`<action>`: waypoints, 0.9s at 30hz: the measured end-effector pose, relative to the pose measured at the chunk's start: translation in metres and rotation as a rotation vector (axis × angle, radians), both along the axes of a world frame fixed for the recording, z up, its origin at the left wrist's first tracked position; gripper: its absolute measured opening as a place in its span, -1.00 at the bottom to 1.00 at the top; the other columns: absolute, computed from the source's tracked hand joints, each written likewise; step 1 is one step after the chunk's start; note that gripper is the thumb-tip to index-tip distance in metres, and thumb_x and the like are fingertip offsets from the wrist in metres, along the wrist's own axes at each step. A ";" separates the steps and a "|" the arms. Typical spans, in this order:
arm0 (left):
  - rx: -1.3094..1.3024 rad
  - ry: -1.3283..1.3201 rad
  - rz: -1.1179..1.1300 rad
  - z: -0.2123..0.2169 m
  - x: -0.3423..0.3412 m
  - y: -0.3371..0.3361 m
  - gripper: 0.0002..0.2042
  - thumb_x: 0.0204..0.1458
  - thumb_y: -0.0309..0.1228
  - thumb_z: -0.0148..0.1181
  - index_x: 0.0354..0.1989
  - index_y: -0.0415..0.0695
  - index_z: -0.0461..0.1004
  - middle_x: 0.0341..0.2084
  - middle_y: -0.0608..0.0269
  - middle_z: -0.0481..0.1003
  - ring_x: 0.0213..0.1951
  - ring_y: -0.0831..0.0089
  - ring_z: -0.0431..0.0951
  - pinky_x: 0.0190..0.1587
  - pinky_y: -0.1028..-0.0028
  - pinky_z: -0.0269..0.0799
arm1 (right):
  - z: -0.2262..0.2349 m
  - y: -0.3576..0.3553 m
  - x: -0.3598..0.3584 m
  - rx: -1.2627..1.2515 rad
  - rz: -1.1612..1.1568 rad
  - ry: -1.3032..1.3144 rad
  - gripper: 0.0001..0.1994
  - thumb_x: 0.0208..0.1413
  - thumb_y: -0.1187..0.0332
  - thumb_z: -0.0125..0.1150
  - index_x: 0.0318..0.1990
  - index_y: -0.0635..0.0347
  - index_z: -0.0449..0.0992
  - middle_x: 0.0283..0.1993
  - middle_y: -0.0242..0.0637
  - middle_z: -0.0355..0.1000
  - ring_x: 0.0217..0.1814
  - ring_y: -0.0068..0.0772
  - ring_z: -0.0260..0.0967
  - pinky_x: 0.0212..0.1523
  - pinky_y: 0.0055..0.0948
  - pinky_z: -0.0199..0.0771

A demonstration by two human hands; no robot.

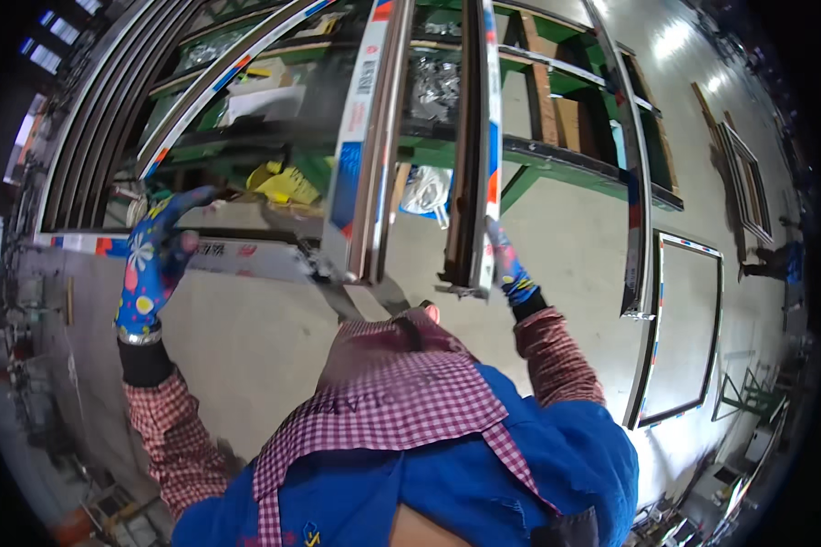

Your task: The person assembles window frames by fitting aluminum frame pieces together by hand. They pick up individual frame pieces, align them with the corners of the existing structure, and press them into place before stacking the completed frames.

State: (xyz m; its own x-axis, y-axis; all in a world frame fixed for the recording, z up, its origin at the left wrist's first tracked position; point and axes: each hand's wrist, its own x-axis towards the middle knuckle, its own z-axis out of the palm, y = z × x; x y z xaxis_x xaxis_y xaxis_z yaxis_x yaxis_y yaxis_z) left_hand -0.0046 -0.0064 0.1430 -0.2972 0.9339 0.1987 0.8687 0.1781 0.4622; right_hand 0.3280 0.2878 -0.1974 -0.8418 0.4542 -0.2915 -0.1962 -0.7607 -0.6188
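My left hand, in a blue patterned glove, is raised at the near left corner of a dark window frame. Its fingers and thumb are apart, with nothing between them. My right hand, gloved alike, is at the near end of a long dark metal profile with white, blue and red protective film. Its fingers are wrapped at the profile's right side and partly hidden behind it. Left of that profile lies another film-covered profile, its near end pointing toward me.
A green rack with shelves and compartments stands ahead under the profiles. Yellow material and a white-blue bag lie there. One more profile sticks out at right. A finished-looking frame stands on the grey floor.
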 end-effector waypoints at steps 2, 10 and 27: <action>-0.008 0.085 -0.079 0.001 -0.005 -0.009 -0.50 -0.14 -0.10 0.31 -0.09 -0.19 0.45 -0.23 0.05 0.51 -0.17 0.06 0.51 -0.09 0.28 0.38 | 0.055 -0.001 -0.001 0.076 0.006 0.057 -0.47 0.30 0.10 -0.11 0.30 0.24 0.15 0.24 -0.29 0.28 0.21 -0.42 0.29 0.23 -0.37 0.29; 0.085 0.567 -0.089 -0.020 -0.016 -0.020 -0.46 -0.55 -0.15 0.53 -0.36 -0.12 0.45 -0.47 0.16 0.48 -0.39 0.14 0.51 -0.28 0.29 0.38 | 0.280 -0.048 -0.076 0.460 -0.091 0.047 -0.36 0.19 0.00 0.05 0.32 0.16 0.13 0.24 -0.23 0.25 0.28 -0.34 0.19 0.27 -0.27 0.18; 0.126 0.589 -0.093 -0.023 -0.014 -0.015 -0.48 -0.50 -0.04 0.52 -0.45 -0.11 0.43 -0.52 0.22 0.48 -0.42 0.21 0.49 -0.33 0.32 0.35 | 0.276 -0.068 -0.112 0.757 0.032 -0.035 -0.15 0.15 -0.22 -0.05 0.41 0.15 -0.14 0.29 -0.23 0.15 0.29 -0.38 0.11 0.25 -0.31 0.14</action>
State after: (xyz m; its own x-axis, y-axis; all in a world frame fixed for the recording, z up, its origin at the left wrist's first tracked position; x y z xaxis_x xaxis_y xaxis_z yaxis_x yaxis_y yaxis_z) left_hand -0.0184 -0.0215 0.1203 -0.0220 0.9093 0.4155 0.9940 0.0645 -0.0884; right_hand 0.2162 0.2200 0.0782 -0.8542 0.5159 0.0637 -0.1519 -0.1305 -0.9797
